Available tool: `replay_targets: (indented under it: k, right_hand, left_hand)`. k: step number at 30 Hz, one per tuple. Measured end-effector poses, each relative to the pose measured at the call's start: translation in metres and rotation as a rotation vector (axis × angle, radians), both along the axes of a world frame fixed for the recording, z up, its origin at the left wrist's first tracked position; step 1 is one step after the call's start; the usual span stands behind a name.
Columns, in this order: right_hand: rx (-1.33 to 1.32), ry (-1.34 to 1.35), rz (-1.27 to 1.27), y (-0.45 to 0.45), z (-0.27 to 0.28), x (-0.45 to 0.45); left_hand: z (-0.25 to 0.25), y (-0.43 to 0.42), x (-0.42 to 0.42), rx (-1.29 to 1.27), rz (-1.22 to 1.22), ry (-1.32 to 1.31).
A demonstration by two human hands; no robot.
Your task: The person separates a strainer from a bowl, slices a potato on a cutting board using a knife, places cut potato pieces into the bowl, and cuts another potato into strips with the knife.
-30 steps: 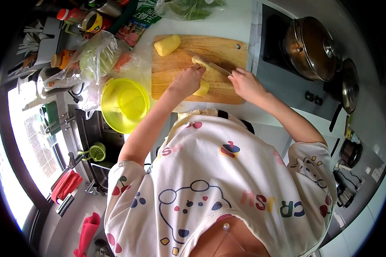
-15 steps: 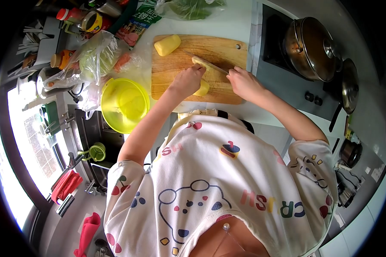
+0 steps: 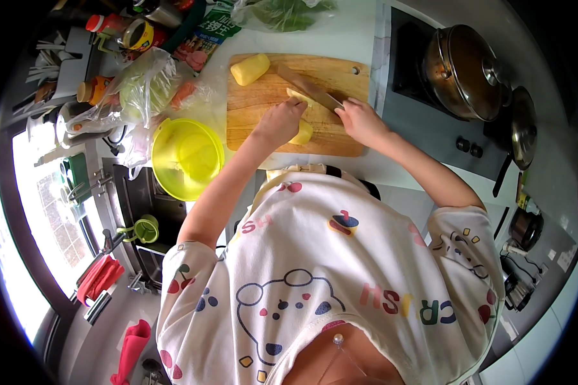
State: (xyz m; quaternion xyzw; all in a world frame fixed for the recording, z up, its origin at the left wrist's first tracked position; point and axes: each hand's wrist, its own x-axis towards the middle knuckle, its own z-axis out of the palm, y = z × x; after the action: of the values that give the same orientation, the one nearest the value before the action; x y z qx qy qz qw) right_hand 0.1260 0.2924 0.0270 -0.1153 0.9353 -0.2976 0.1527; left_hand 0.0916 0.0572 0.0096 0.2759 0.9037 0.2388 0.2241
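Over the board (image 3: 334,133), the knife (image 3: 307,86) points diagonally away and left.

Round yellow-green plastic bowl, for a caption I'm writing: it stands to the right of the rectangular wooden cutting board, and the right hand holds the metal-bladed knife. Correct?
Not quite: the head view shows the round yellow-green plastic bowl to the left of the rectangular wooden cutting board. The right hand does hold the metal-bladed knife.

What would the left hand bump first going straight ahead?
Probably the knife, just past the yellow piece the left hand holds, though how high the knife sits is unclear.
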Motion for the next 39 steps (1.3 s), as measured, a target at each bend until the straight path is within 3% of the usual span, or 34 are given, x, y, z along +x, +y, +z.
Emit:
replay_targets:
  k: [39]
  right_hand:
    - [0.147,-0.106,0.118,-0.005,0.028,-0.001]
  left_hand:
    - [0.001,0.002,-0.004,-0.070,-0.018,-0.049]
